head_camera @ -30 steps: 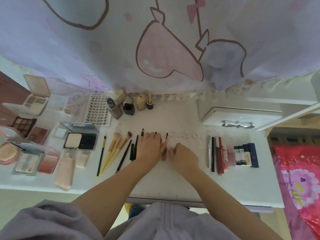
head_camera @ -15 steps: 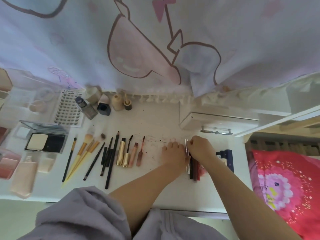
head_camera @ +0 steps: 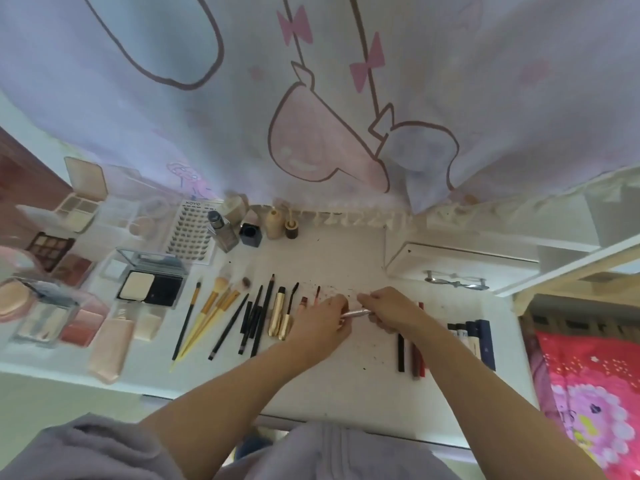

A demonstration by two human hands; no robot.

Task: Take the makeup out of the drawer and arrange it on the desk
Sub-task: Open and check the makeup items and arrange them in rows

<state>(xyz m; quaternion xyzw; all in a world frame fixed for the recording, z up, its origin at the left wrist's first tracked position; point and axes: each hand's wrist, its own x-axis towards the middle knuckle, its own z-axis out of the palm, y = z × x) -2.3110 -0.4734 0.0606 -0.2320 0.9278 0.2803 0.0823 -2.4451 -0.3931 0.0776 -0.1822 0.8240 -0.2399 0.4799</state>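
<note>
From the head camera, both hands meet over the middle of the white surface (head_camera: 346, 382). The left hand (head_camera: 320, 327) and the right hand (head_camera: 389, 310) each pinch one end of a thin silver-pink pencil (head_camera: 356, 312), which lies crosswise between them, lifted just above the top; both grips are curled onto it.

Left of the left hand runs a row of brushes (head_camera: 214, 317), dark liner pencils (head_camera: 256, 317) and a gold mascara tube (head_camera: 277, 317) — all lying roughly parallel, their lower ends well short of the front edge. Farther left, an open powder compact (head_camera: 149, 289) and palettes (head_camera: 52, 247) crowd that end, some reaching the front rim.

Right of the right arm lie a black stick and red sticks (head_camera: 408, 355), then a row of dark blue tubes (head_camera: 485, 341) close to the right edge. Between the two groups the top is bare except for dark crumbs. At the back right stands a small white drawer unit (head_camera: 460, 265) — shut, with a metal handle. A printed curtain (head_camera: 311, 98) hangs along the back edge, over small bottles (head_camera: 273, 223).
</note>
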